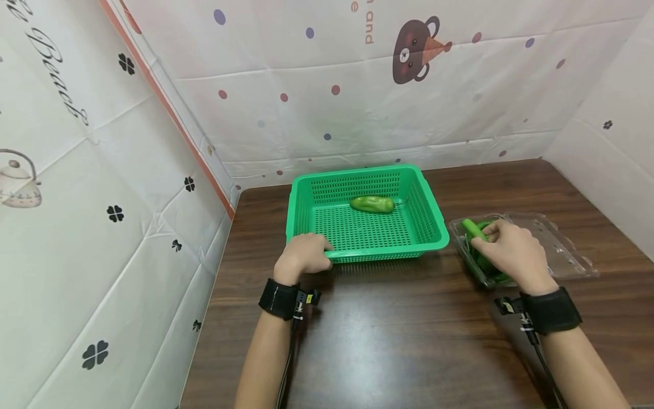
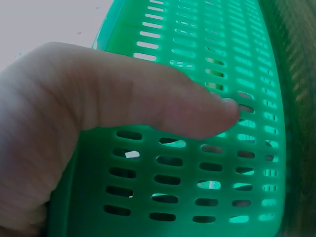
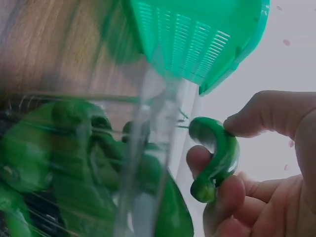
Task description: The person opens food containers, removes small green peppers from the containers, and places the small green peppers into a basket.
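Note:
My right hand pinches a curved green pepper between thumb and fingers, over a clear plastic box. Several more green peppers lie inside that box, seen through its wall in the right wrist view. At the near left corner of a green basket, my left hand grips the rim. Its thumb presses on the slotted outer wall, while the other fingers are hidden in the left wrist view. One light green pepper lies on the basket floor.
The box's clear lid lies folded back to the right on the dark wooden table. Behind the basket rises a wall covered in patterned sheeting, with more sheeting along the left side.

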`<state>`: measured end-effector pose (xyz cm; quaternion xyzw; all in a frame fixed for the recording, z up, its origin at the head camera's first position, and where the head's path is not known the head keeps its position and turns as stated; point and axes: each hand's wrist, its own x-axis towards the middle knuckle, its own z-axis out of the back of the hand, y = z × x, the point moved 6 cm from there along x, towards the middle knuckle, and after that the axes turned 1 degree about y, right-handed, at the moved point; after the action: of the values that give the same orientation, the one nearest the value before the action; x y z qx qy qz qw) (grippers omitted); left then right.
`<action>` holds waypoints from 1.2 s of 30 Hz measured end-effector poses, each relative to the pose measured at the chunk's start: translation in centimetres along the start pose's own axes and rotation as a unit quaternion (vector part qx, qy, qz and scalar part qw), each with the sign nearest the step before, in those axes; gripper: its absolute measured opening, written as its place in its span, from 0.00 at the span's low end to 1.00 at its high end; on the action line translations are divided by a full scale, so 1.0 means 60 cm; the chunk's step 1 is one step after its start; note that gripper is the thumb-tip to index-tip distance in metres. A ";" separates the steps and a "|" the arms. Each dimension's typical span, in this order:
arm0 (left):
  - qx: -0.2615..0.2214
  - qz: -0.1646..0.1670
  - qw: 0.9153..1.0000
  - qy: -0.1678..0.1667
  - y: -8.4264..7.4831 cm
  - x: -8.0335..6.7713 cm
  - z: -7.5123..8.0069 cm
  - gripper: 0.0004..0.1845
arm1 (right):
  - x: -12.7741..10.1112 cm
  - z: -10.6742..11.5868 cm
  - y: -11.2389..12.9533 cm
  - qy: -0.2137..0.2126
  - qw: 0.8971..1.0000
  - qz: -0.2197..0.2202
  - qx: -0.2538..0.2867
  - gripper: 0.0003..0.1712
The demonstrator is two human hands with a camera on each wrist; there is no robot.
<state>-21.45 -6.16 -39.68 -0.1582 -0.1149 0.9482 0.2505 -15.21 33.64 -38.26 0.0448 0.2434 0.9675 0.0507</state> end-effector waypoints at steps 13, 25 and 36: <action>-0.007 0.014 1.000 -0.003 0.001 -0.001 -0.002 0.26 | 0.001 -0.001 -0.006 0.001 1.000 -0.004 -0.005 0.28; -0.006 0.025 1.000 0.002 0.001 -0.001 -0.004 0.26 | 0.004 0.021 0.003 -0.027 1.000 0.000 -0.007 0.28; -0.002 0.026 1.000 0.002 -0.002 0.001 -0.003 0.26 | 0.025 0.034 0.042 -0.036 0.999 0.038 -0.015 0.25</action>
<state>-21.37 -6.01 -39.83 -0.1642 -0.1124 0.9537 0.2254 -16.69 32.59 -35.18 0.0879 0.2255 0.9700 0.0232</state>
